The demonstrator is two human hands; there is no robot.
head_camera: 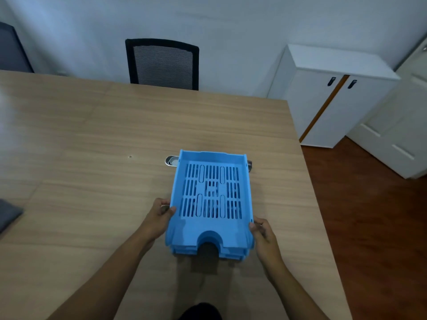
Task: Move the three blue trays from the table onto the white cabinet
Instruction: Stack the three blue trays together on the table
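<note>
A stack of light blue slotted plastic trays point(211, 199) is nested together near the right side of the wooden table point(92, 146), its front end raised a little so a shadow shows beneath. My left hand point(159, 218) grips the stack's left wall. My right hand point(263, 234) grips its right front corner. The white cabinet point(332, 95) stands on the floor beyond the table's right far corner, its flat top bare.
A black mesh office chair point(163, 63) stands at the table's far edge. A metal cable grommet point(171, 160) sits in the tabletop just behind the trays. A dark object point(9, 213) lies at the left edge. A white door point(402, 125) is at the right.
</note>
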